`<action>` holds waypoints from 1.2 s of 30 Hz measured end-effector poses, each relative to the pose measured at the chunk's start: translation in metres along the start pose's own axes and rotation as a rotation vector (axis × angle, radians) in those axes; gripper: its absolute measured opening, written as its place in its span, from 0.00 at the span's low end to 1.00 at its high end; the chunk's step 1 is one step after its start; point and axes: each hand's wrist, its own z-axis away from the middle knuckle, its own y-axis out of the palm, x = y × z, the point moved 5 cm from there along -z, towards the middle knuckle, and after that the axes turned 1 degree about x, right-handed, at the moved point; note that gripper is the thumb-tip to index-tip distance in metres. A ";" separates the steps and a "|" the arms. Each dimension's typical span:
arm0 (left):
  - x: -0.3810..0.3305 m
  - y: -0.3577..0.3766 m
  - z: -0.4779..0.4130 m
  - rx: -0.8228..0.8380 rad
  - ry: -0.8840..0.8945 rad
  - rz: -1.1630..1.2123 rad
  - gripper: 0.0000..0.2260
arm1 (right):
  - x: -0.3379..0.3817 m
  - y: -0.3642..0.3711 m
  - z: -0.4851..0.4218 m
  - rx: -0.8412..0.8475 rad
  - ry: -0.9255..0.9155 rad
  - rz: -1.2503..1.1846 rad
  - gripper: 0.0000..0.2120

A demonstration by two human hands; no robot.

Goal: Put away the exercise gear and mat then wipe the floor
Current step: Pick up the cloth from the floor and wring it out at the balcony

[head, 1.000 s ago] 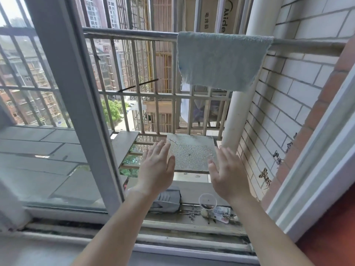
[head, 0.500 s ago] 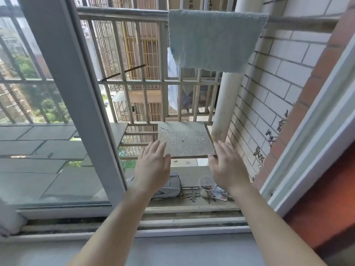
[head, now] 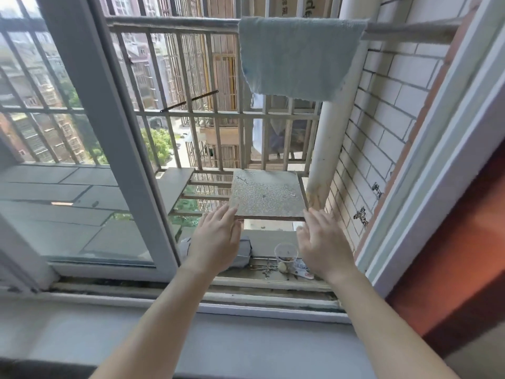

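A pale blue cloth (head: pixel 297 57) hangs folded over the top rail of the metal window grille (head: pixel 175 23), high and to the right. Both my arms reach out through the open window. My left hand (head: pixel 217 242) and my right hand (head: pixel 321 243) hover side by side with straight fingers, holding nothing, well below the cloth. Their fingertips sit near the front edge of a speckled square tile (head: pixel 266 194) that lies on the grille's floor bars.
A sliding window frame (head: pixel 109 132) stands just left of my left arm. A white drainpipe (head: pixel 333 127) and a white brick wall (head: pixel 388 105) close the right side. On the outer ledge sit a clear plastic cup (head: pixel 285 255), a grey bundle (head: pixel 244 254) and small scraps.
Both hands drew slightly back and down toward the sill while the view shifted; they stay empty with fingers straight. The cloth still hangs on the rail.
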 end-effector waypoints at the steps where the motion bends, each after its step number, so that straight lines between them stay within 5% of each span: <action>1: -0.003 0.002 0.004 0.009 -0.008 -0.007 0.22 | -0.001 -0.001 0.004 0.009 -0.011 -0.003 0.26; 36: 0.097 -0.061 0.179 -0.066 -0.128 -0.028 0.17 | 0.122 0.045 0.130 0.159 -0.096 -0.043 0.24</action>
